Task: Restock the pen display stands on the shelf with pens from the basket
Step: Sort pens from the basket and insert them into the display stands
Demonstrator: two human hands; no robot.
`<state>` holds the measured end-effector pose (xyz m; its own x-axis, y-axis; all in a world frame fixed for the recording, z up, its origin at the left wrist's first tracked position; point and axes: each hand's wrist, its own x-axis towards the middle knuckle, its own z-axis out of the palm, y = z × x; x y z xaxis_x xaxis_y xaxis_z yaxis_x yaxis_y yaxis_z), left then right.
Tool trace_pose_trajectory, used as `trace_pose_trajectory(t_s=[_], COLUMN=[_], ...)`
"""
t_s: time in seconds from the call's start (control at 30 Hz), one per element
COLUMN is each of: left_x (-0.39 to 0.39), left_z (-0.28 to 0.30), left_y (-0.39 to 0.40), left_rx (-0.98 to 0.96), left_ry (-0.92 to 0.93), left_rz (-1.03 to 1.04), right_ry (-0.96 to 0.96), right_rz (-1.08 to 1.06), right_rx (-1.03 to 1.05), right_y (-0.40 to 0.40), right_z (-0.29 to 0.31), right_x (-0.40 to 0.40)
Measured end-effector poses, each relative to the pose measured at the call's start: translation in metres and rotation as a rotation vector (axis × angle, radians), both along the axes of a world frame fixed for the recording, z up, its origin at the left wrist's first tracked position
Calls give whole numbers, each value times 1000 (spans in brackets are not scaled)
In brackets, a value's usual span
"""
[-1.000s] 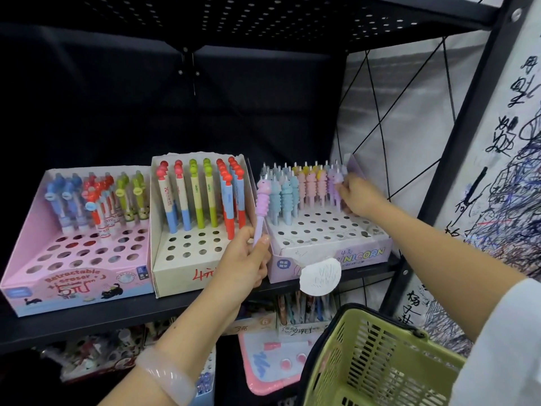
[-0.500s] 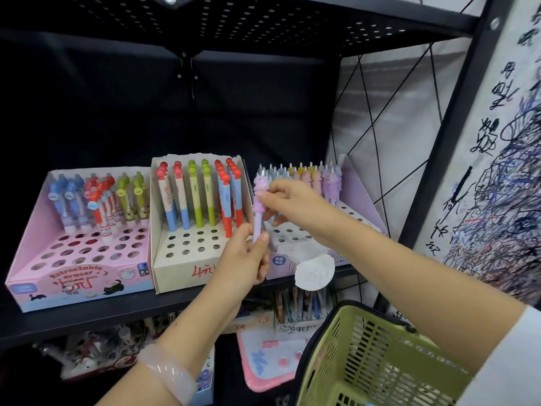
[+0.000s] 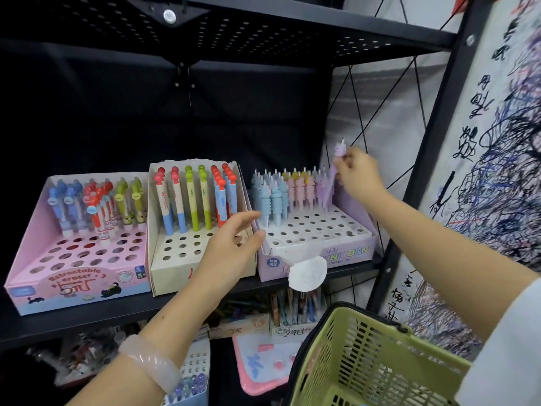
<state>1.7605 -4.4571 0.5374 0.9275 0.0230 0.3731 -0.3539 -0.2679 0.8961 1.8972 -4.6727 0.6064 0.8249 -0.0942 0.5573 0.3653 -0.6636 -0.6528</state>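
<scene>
Transferred since half a second ago: purple unicorn pen (image 3: 336, 168), from left hand to right, now carried to the far right of the unicorn stand (image 3: 319, 253). Right hand (image 3: 358, 177): fingers pinch the pen's upper barrel; unicorn head shows above the grip, tip points down toward the holes just right of the purple row, seemingly not yet seated. Left hand (image 3: 234, 247): relaxed, fingers apart, holding nothing, hovering left of the stand's front. Progress, as judged: back rows filled, most front holes vacant; much restocking remains. Green basket (image 3: 366, 361): below the stand, contents not visible.
</scene>
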Motion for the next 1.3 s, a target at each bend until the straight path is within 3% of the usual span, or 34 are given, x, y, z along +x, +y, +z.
trace_pose_trajectory(t_s=[0.1,0.43,0.7,0.93,1.1,1.2,1.3], left_x=[3,7,8,8,-3,-16,-29], left_z=[-1,-6,-11,-12,-4,-5,-18], left_y=[0,-1,2,1,-6,-18,-36], left_rx=[-3,-37,-45,-5,15,-11,-78], left_ry=[7,24,18,40,10,-31,-7], left_rz=[-15,-9,-4,-19,-39,-78,-131], right_ry=[4,132,456,414,318,348,449], right_rz=[-119,-91,-59,-102,35,259,405], right_rx=[-173,-263,-307,-465,-398,-254,-237], right_y=[-17,-22,-16,-17,-20,-25,-38], right_z=[-10,-26,-30,-28,-9,-12,-40], right_x=[12,26,30,16,-24,-75,-126])
